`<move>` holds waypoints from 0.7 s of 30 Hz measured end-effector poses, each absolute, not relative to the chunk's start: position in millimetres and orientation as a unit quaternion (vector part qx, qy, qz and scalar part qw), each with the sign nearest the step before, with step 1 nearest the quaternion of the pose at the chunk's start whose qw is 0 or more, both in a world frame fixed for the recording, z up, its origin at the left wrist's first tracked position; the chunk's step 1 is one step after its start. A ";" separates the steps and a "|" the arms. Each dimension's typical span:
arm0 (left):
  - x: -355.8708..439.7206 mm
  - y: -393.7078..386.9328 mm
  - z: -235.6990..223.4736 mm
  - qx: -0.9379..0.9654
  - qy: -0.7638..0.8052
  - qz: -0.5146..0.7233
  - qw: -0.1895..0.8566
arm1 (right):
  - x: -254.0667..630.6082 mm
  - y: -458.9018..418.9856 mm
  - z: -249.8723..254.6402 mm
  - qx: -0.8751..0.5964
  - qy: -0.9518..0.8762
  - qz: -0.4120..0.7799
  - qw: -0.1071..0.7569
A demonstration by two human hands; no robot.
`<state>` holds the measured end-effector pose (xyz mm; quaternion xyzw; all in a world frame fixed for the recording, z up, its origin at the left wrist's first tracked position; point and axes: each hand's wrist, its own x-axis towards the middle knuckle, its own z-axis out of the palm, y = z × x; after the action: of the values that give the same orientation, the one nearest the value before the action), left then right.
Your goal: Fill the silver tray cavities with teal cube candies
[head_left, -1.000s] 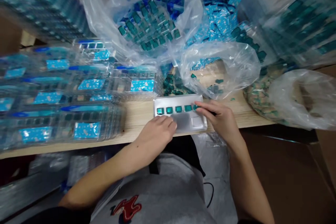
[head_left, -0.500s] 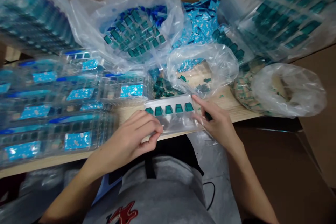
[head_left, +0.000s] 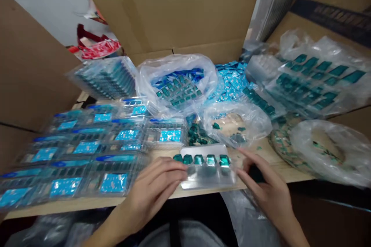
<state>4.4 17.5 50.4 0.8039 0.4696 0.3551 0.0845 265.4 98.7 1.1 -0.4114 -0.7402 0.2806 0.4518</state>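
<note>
left hand (head_left: 152, 193) half curled, fingertips touching clear blister tray (head_left: 210, 179) edge, grip unclear, right hand (head_left: 268, 187) open just beside tray, five teal pieces (head_left: 199, 159) in row

Hands (head_left: 153, 195) (head_left: 268, 187) at blister tray (head_left: 207, 179) (teal blocks (head_left: 199, 159))

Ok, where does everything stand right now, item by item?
Left hand: fingertips at the tray's left edge.
Right hand: fingers at the tray's right edge.
Clear blister tray: lying flat, five teal pieces in its upper row.
Plastic bag: open, teal pieces inside.
</note>
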 end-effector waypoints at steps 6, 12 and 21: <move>-52.2 78.1 62.6 0.702 0.543 0.431 -0.163 | 272.4 96.2 -0.5 -0.480 -0.406 0.574 0.525; -84.0 183.5 25.0 0.694 0.619 0.341 -0.135 | 255.2 83.9 -24.8 -0.444 -0.323 0.685 0.479; -84.7 195.6 27.3 0.732 0.608 0.296 -0.082 | 245.6 94.7 -17.3 -0.390 -0.255 0.755 0.462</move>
<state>-84.7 195.6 27.3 0.7320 0.6079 0.2964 -0.0820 245.6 94.7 -17.3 -0.3904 -0.2547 0.7547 0.4617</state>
